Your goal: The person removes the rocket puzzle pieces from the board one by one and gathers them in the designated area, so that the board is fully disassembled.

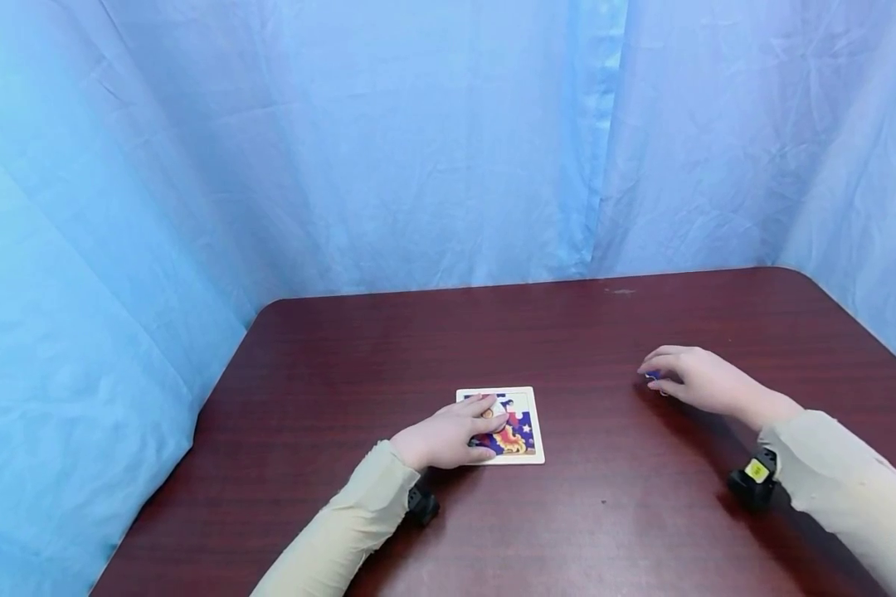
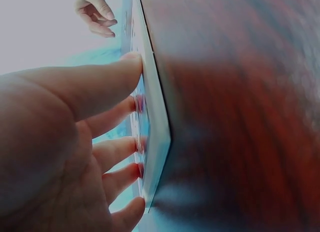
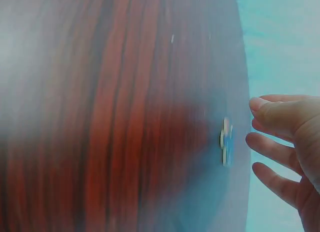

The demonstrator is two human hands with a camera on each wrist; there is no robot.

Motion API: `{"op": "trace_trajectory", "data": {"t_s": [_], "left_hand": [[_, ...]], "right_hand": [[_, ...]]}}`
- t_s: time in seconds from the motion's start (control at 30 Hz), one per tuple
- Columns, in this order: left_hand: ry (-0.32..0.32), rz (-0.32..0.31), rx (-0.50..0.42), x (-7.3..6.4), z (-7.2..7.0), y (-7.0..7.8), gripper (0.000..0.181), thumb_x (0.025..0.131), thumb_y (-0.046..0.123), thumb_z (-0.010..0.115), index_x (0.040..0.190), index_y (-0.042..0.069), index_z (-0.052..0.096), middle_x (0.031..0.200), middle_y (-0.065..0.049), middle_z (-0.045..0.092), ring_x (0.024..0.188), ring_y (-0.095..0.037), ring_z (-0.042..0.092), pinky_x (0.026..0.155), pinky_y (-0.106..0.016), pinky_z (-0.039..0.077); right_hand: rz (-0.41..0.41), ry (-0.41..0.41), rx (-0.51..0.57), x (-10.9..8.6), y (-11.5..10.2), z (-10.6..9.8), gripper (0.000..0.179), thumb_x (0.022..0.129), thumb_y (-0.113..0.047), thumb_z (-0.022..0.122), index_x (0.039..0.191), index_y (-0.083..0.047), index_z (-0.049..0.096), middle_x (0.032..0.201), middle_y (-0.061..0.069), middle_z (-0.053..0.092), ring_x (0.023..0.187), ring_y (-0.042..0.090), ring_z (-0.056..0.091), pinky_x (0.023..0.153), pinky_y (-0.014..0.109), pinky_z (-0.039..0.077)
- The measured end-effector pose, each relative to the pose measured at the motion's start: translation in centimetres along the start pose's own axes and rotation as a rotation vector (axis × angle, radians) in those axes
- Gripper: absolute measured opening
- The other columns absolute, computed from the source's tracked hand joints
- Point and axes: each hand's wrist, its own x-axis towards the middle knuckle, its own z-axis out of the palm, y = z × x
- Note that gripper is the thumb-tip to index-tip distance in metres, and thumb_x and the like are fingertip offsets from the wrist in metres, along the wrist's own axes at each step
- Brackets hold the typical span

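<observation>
A square jigsaw puzzle board (image 1: 539,444) with a pale frame lies flat on the table. Its picture has dark blue, red and orange parts with a white star; some of it is hidden by my left hand (image 1: 448,435). That hand rests on the puzzle with its fingers spread, fingertips pressing on its face in the left wrist view. Farther right, my right hand (image 1: 698,381) hovers with loosely bent fingers over a small blue puzzle piece (image 3: 226,142). In the right wrist view the piece lies on the tabletop, apart from the fingertips.
The dark reddish-brown wooden table (image 1: 343,356) has rounded far corners. Light blue curtains (image 1: 418,149) hang behind it and along both sides. A black wrist device (image 1: 754,481) with a yellow label sits at the right sleeve, and another (image 1: 421,503) at the left.
</observation>
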Motion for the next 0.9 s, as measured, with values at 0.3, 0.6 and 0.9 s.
{"op": "trace_trajectory", "data": {"t_s": [0.3,0.6,0.9], "left_hand": [[0.054,0.047,0.039,0.0,-0.2,-0.2,0.054,0.09,0.03,0.064,0.14,0.02,0.048,0.151,-0.01,0.035,0.139,-0.022,0.033,0.111,-0.032,0.032],[0.069,0.024,0.053,-0.7,-0.6,-0.9,0.051,0.089,0.031,0.064,0.137,0.02,0.052,0.149,-0.013,0.036,0.135,-0.024,0.038,0.108,-0.034,0.036],[0.0,-0.015,0.042,-1.5,-0.8,-2.1,0.064,0.087,0.037,0.067,0.144,0.024,0.042,0.153,-0.01,0.03,0.136,-0.025,0.035,0.108,-0.038,0.036]], "right_hand": [[-0.052,0.013,0.072,2.2,-3.1,0.9,0.019,0.08,-0.007,0.073,0.097,-0.015,0.072,0.095,-0.005,0.066,0.087,0.014,0.063,0.076,0.036,0.053],[-0.049,0.001,0.166,4.9,-6.4,2.0,0.015,0.084,-0.012,0.07,0.099,-0.012,0.072,0.097,-0.002,0.068,0.091,0.016,0.064,0.082,0.039,0.053],[0.13,0.017,0.308,7.1,-9.6,4.1,0.025,0.083,-0.019,0.072,0.106,-0.008,0.07,0.1,0.005,0.07,0.088,0.018,0.063,0.081,0.04,0.054]]}}
